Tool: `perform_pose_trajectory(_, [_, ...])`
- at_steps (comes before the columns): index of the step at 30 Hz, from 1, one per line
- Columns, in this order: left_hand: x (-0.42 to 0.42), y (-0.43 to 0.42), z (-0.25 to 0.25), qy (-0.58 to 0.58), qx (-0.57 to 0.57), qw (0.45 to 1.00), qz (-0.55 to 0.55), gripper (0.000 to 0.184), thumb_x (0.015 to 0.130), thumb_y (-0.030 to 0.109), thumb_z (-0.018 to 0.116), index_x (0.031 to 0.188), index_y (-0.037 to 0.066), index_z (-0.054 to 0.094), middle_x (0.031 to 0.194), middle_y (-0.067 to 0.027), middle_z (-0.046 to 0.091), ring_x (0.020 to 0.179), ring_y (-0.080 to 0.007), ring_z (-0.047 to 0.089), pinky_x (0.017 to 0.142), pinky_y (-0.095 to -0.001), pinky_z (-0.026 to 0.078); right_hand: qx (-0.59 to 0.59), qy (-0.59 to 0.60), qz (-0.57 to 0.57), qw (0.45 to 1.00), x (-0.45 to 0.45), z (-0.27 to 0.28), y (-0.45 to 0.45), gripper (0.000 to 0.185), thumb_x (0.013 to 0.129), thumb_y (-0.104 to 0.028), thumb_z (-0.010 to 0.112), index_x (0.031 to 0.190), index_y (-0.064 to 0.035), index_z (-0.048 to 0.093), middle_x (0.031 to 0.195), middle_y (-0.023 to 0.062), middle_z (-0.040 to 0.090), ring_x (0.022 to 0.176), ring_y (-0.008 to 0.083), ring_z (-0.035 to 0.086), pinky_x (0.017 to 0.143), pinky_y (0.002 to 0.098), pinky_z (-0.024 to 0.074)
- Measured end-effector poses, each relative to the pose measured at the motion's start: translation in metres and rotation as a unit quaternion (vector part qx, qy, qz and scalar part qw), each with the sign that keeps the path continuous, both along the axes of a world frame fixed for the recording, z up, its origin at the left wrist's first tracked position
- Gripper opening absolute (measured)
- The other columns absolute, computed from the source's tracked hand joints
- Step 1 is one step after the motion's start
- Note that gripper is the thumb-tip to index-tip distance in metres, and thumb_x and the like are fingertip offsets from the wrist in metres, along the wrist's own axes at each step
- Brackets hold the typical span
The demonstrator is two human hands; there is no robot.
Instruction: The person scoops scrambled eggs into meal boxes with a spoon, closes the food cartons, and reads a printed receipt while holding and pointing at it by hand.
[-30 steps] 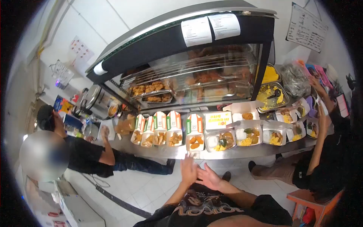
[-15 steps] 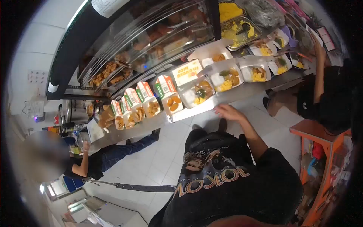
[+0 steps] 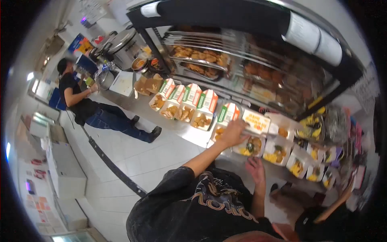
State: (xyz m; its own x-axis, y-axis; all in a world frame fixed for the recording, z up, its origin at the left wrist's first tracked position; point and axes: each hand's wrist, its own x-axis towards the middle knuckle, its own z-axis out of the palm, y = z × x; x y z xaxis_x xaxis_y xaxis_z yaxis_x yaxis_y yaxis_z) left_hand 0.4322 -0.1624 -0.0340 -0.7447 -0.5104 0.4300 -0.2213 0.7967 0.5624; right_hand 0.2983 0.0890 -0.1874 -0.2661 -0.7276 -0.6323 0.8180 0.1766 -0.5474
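Along the steel counter [image 3: 187,133], four white snack boxes [image 3: 192,96] stand in a close row, their raised lids printed in green and orange with small dark code-like squares. A fifth snack box [image 3: 228,113] of the same print stands just apart, its golden pieces partly behind the left hand [image 3: 233,133]. Beside it, a flat closed box [image 3: 256,122] bears yellow-orange lettering, inverted and too blurred to read. Two white sheets [image 3: 302,32] on the warming cabinet [image 3: 225,14] carry illegible print, and large letters cross the wearer's black shirt [image 3: 197,213], too creased to read whole.

The left hand reaches between the fifth box and the open meal box [image 3: 252,146], fingers partly bent; whether they grip either cannot be told. The right hand [image 3: 256,169] holds nothing, its fingers loosely curled near the meal box's front.

Half a second ago only the right hand showed; now the left is over the row as well. The view has swung, bringing the co-worker [image 3: 80,97] at left more fully into sight, while the boxes keep their order.
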Motion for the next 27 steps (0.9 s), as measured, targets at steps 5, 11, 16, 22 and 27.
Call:
perform_pose_trajectory(5, [0.002,-0.009,-0.028,-0.093,0.074,0.991,-0.064,0.023,0.090,0.026,0.062,0.103,0.008,0.069,0.096,-0.0152,0.067,0.094,-0.0339,0.065,0.081,-0.0471,0.051,0.030,0.014,-0.044,0.998,0.007,0.017,-0.016,0.059,0.102,-0.048,0.045,0.141,-0.0042,0.039,0.132,0.0174,0.053,0.106,0.0327,0.063,0.087,0.0418,0.0536])
perform_pose_trajectory(11, [-0.003,-0.064,-0.125,-0.072,0.186,0.977,-0.071,0.037,0.099,0.028,0.050,0.121,0.002,0.065,0.119,-0.0171,0.067,0.112,-0.0328,0.061,0.101,-0.0436,0.043,-0.079,0.090,-0.089,0.989,0.019,0.002,-0.037,0.055,0.103,-0.051,0.040,0.121,-0.0027,0.059,0.101,0.0109,0.068,0.098,0.0223,0.066,0.092,0.0397,0.0520])
perform_pose_trajectory(16, [-0.023,-0.075,-0.034,0.012,0.311,0.949,-0.044,0.025,0.090,0.028,0.070,0.092,0.003,0.071,0.078,-0.0101,0.068,0.068,-0.0192,0.065,0.061,-0.0337,0.050,0.093,0.071,-0.208,0.971,0.045,0.060,-0.035,0.059,0.103,-0.042,0.046,0.143,0.0020,0.040,0.128,0.0213,0.060,0.102,0.0280,0.067,0.089,0.0386,0.0548])
perform_pose_trajectory(22, [-0.008,-0.096,-0.048,0.081,0.493,0.866,-0.007,0.015,0.090,0.014,0.070,0.102,0.005,0.069,0.078,-0.0027,0.068,0.067,-0.0088,0.062,0.058,-0.0242,0.048,0.168,0.204,-0.181,0.947,0.052,0.078,-0.026,0.049,0.104,-0.037,0.044,0.137,-0.0009,0.051,0.120,0.0154,0.066,0.095,0.0202,0.068,0.078,0.0313,0.0538])
perform_pose_trajectory(27, [-0.003,-0.089,-0.023,-0.066,0.358,0.931,0.037,0.013,0.091,0.012,0.066,0.101,0.005,0.066,0.073,-0.0051,0.067,0.066,-0.0104,0.062,0.059,-0.0284,0.048,0.155,0.201,-0.153,0.955,0.041,0.073,-0.021,0.047,0.104,-0.036,0.046,0.134,-0.0006,0.052,0.115,0.0149,0.068,0.098,0.0217,0.068,0.081,0.0315,0.0532])
